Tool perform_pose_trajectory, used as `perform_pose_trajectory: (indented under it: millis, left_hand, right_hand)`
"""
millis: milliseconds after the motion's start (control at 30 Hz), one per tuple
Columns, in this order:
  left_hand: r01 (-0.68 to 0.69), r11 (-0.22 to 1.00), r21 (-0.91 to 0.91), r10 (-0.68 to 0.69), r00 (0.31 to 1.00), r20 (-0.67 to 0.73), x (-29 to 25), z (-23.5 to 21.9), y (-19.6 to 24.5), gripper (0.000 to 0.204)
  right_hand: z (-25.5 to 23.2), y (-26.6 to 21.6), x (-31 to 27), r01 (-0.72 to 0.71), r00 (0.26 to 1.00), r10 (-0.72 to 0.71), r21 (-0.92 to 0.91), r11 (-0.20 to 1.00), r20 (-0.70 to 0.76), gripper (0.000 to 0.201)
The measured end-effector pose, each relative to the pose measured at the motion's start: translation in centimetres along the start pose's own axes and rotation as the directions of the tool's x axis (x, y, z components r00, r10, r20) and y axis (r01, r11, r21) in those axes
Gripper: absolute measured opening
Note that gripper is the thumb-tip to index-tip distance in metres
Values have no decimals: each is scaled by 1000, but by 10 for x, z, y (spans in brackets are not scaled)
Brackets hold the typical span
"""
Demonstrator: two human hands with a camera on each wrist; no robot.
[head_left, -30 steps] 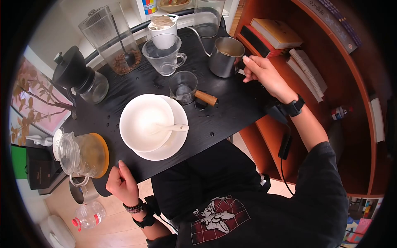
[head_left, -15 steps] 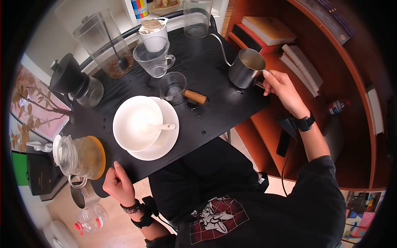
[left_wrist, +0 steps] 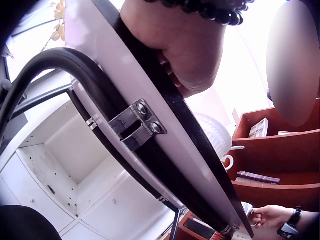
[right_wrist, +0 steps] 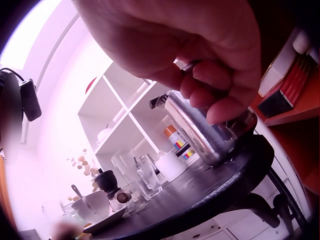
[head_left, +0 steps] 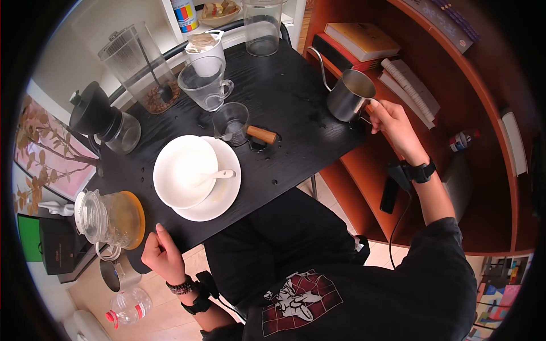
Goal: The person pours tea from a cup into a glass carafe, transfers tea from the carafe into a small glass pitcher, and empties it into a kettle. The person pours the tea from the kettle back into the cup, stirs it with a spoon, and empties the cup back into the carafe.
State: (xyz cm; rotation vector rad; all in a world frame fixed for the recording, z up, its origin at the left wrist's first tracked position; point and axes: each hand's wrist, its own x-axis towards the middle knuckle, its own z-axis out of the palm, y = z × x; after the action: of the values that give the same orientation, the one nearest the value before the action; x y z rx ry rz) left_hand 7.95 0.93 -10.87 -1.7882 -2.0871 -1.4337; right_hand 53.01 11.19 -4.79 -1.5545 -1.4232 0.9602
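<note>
My right hand [head_left: 394,128] pinches the handle of a steel gooseneck kettle [head_left: 348,98] at the right side of the black table [head_left: 296,153]. In the right wrist view the fingers curl at the kettle [right_wrist: 192,127], which stands at the tabletop's edge. My left hand [head_left: 164,254] rests at the near left edge of the table with its fingers curled and nothing seen in them; the left wrist view shows that hand [left_wrist: 175,47] against the edge. Between the hands are a white bowl [head_left: 181,170] with a spoon, on a plate [head_left: 224,196], and a small glass pitcher [head_left: 230,122] with a wooden handle.
A glass teapot [head_left: 116,219] stands by the left edge. Behind are a coffee grinder [head_left: 96,111], a clear bean container [head_left: 133,68], a glass mug [head_left: 200,85], a white cup [head_left: 206,54] and a glass jar [head_left: 263,34]. A wooden bookshelf [head_left: 489,170] borders the right side.
The right hand has moved the kettle rightward and nearer along the table, away from the glass jar. The left hand stays at the table edge. The head view has shifted slightly.
</note>
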Motion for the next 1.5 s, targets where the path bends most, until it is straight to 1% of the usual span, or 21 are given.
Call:
perform_pose_trajectory:
  millis: [67,300,400,467,500,567,600,633,700,767,833,900,967,1033,1100,1167,1200,1300,1367,1433,1500]
  left_hand:
    - [2,1000,-5,-2,1000,1,0,0,1,42]
    - [6,1000,-5,-6,1000,2,0,0,-1,42]
    - [13,1000,-11,-13,1000,6,0,0,0,42]
    - [19,1000,-11,-18,1000,11,0,-1,0,42]
    - [17,1000,-12,-17,1000,14,1,-1,0,42]
    - [25,1000,-2,-25,1000,19,0,-2,0,41]
    - [24,1000,-7,-23,999,26,0,-1,1,40]
    - [24,1000,-5,-23,999,29,1,-2,3,40]
    - [-10,1000,-12,10,1000,14,1,-1,2,38]
    - [-10,1000,10,10,1000,19,1,-3,3,38]
    - [12,1000,19,-12,1000,14,2,-2,4,39]
    - [7,1000,-12,-7,1000,-5,1,1,2,39]
    - [7,1000,-24,-7,1000,-4,1,1,1,40]
    - [12,1000,-6,-12,1000,-3,1,-1,2,40]
    - [15,1000,0,-15,1000,2,1,0,4,40]
    - [15,1000,-5,-15,1000,15,1,-1,4,40]
    - [13,1000,-12,-13,1000,17,2,-2,5,40]
    - [22,999,-39,-22,1000,14,1,-1,4,40]
    - [9,999,-40,-9,1000,-1,2,0,3,40]
    - [-2,999,-46,2,1000,-4,1,0,3,40]
    - [-5,999,-46,4,1000,-12,1,1,4,39]
  right_hand:
    - [-2,0,-2,-4,1000,3,-45,999,-15,37]
    - [-5,0,-11,-16,998,14,-39,999,-61,38]
    - [-7,8,-13,9,997,-13,-53,999,-81,38]
    - [-4,13,-15,83,983,-86,-25,996,-161,36]
    - [-6,17,-15,80,984,-83,-24,996,-156,36]
    - [-5,21,-15,138,972,-148,-71,988,-180,36]
    - [-1,17,-17,131,966,-144,-71,989,-216,36]
    - [-2,19,-16,171,959,-186,-85,982,-213,36]
    - [1,7,-20,102,953,-134,-127,987,-273,36]
    - [-7,4,-16,215,931,-265,-211,953,-250,36]
    - [-11,-4,-13,206,930,-231,-114,972,-286,35]
    - [-11,-15,-12,283,926,-274,-5,959,-260,34]
    - [-8,-26,-13,289,926,-279,-1,957,-254,34]
    - [-2,-37,-14,294,931,-274,52,954,-240,34]
    - [2,-41,-17,322,933,-312,26,947,-179,35]
    - [11,-50,-22,287,951,-278,46,957,-138,36]
    - [14,-52,-23,306,950,-299,83,948,-87,36]
    - [17,-59,-28,312,950,-310,119,943,-32,35]
    - [16,-63,-31,320,948,-317,120,940,-42,35]
    - [13,-68,-33,361,931,-365,132,923,6,34]
    - [16,-74,-35,359,933,-360,115,926,-11,35]
